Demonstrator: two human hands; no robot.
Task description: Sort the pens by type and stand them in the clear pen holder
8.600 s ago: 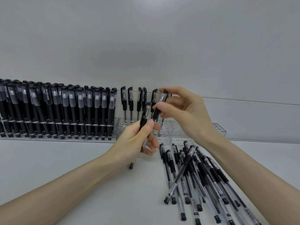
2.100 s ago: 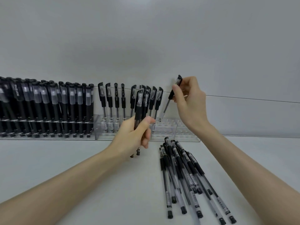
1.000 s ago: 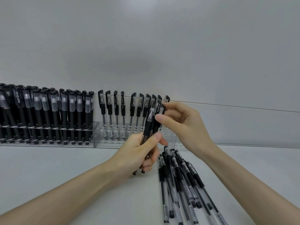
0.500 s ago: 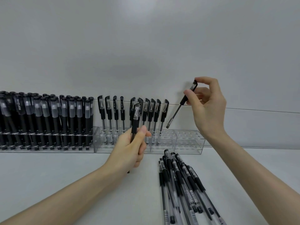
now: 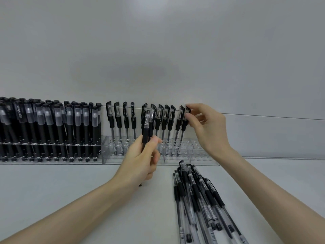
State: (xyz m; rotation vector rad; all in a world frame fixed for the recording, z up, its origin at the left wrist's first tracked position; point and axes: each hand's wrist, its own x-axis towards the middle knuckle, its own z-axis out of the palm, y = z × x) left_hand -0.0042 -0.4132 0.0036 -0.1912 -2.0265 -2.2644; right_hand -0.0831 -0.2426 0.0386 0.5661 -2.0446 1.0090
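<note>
1. The left hand (image 5: pixel 139 162) grips a capped pen (image 5: pixel 145 132) upright, fingers curled round its lower barrel, in front of the clear pen holder (image 5: pixel 202 154)
2. The right hand (image 5: pixel 209 131) pinches the cap end of the rightmost pen (image 5: pixel 183 126), which stands tip down in the holder, just beside its neighbour
3. A row of slim pens (image 5: pixel 126 120) stands in the holder to the left of it
4. Loose pens (image 5: pixel 195 194) lie piled on the white table (image 5: pixel 70 187), near the holder's front edge
5. Thicker matte black pens (image 5: pixel 58 127) stand tightly packed at the far left
</note>
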